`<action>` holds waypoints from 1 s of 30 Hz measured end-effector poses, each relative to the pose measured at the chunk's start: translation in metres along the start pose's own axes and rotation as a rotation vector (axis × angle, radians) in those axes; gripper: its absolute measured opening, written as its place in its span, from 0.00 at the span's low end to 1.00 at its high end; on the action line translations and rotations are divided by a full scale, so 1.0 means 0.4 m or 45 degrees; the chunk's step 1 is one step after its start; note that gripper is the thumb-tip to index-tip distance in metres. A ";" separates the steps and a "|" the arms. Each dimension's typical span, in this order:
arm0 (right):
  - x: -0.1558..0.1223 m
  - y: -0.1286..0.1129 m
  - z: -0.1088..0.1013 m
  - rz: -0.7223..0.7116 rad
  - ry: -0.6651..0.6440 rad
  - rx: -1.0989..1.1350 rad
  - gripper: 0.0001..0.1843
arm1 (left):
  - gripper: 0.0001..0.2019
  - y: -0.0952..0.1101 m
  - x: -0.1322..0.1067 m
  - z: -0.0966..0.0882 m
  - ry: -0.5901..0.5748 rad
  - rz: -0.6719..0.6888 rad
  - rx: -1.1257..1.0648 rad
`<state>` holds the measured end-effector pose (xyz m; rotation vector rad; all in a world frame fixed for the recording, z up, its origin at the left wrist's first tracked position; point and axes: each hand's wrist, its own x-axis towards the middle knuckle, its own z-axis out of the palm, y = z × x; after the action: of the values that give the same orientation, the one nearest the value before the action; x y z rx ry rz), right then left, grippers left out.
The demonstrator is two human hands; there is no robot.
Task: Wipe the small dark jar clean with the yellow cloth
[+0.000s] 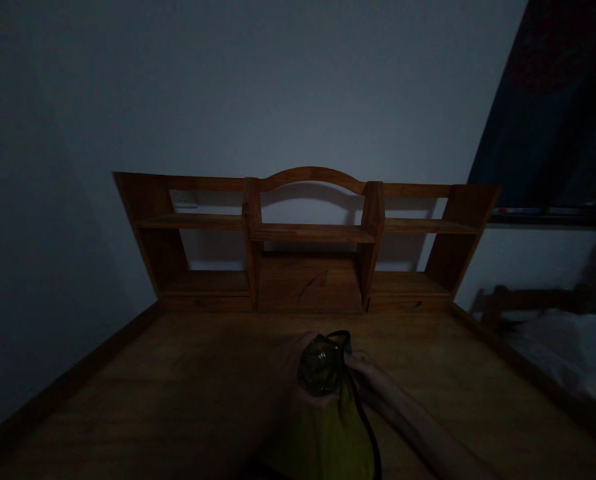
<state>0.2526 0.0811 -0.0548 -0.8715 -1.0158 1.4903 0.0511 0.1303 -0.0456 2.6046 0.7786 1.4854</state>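
In dim light, a clear glass (321, 365), round as seen from one end, is over the desk. My left hand (294, 363) is wrapped round its left and near side. A yellow-green cloth (335, 437) with a dark edging hangs below and to the right of the glass, its upper corner touching or close against the rim side. My right hand (362, 368) pinches that cloth near its dark edge, just right of the glass. Shadow hides much of the left fingers, and part of the cloth runs out of the bottom of the view.
A wooden desk (188, 373) spreads beneath my hands, with raised side edges. Along its back stands a wooden shelf unit (313, 233) with several compartments, against a pale wall (298, 87). A dark curtain or window (568, 113) is at the right, above a whitish heap (568, 353).
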 end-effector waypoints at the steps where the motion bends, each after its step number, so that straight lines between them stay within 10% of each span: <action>1: 0.001 0.002 0.000 0.002 0.012 0.004 0.19 | 0.46 0.002 0.000 0.000 -0.003 0.002 -0.007; 12: 0.001 -0.011 0.011 -0.204 -0.087 -0.403 0.11 | 0.31 0.018 0.009 -0.012 -0.354 0.586 0.444; 30: -0.035 -0.036 -0.026 -0.599 0.083 -1.521 0.16 | 0.28 0.038 0.005 -0.001 -0.307 0.529 0.419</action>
<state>0.2696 0.0694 -0.0450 -1.3258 -1.9299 0.3436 0.0578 0.1179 -0.0397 3.2761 0.5129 1.1533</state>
